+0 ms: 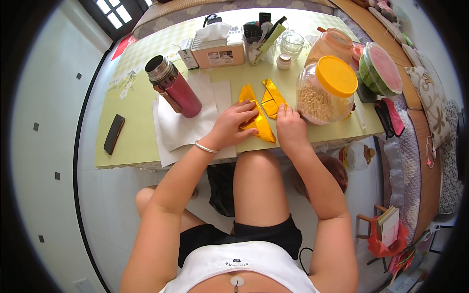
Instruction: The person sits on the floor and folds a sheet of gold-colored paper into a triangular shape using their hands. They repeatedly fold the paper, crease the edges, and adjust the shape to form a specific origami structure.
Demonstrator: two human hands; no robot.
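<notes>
Two folded pieces of shiny gold foil paper lie on the table near its front edge. My left hand, with a silver bangle at the wrist, rests on the left gold foil piece, its fingers stretched across it and the thumb apart. To the right is the second gold foil piece, a narrower shape with a dark crease line. My right hand has its fingers curled together at that piece's lower end, gripping it. The fingertips partly cover the foil there.
White paper sheets lie under a pink thermos at left; a dark phone is further left. Right stands a yellow-lidded jar of pale kernels, by a halved watermelon. Behind are a tissue box and a utensil holder.
</notes>
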